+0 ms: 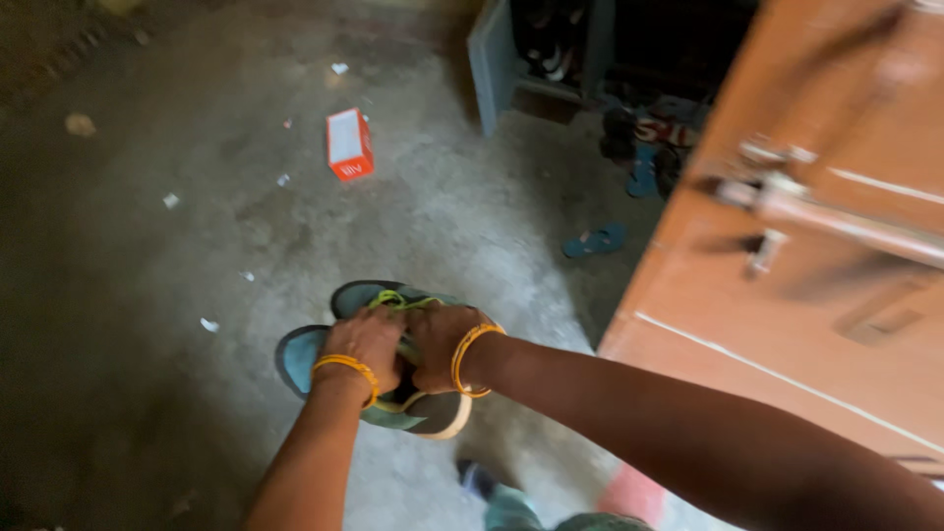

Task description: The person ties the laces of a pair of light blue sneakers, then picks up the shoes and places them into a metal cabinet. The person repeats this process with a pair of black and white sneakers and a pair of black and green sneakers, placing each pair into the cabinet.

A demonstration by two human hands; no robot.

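Head view, looking down: we see both of our hands closed on a pair of teal shoes held above a grey concrete floor, a little below the middle of the picture. Our left hand grips the shoe at about 9 o'clock of the pair, fingers curled over its upper edge, and its wrist carries a yellow bangle. Our right hand is clamped on the other shoe just beside it, at 3 o'clock, with an orange bangle on the wrist. The two hands touch or nearly touch over the shoes; we cannot tell which. Yellow-green laces stick up at 12 o'clock of the pair, and the pale edge of a sole shows at 6 o'clock.

Well apart from the hands, toward 12 o'clock, a small red and white box lies flat on the floor, with scraps of paper scattered near it. At 2 o'clock from the hands a blue sandal lies alone, and beyond it, toward 1 o'clock, more footwear is heaped in the shadow beside a grey cabinet with dark shelves. A brown wooden door fills the right side at 3 o'clock, with a metal bolt across it. At 6 o'clock, below our arms, a foot shows dimly.
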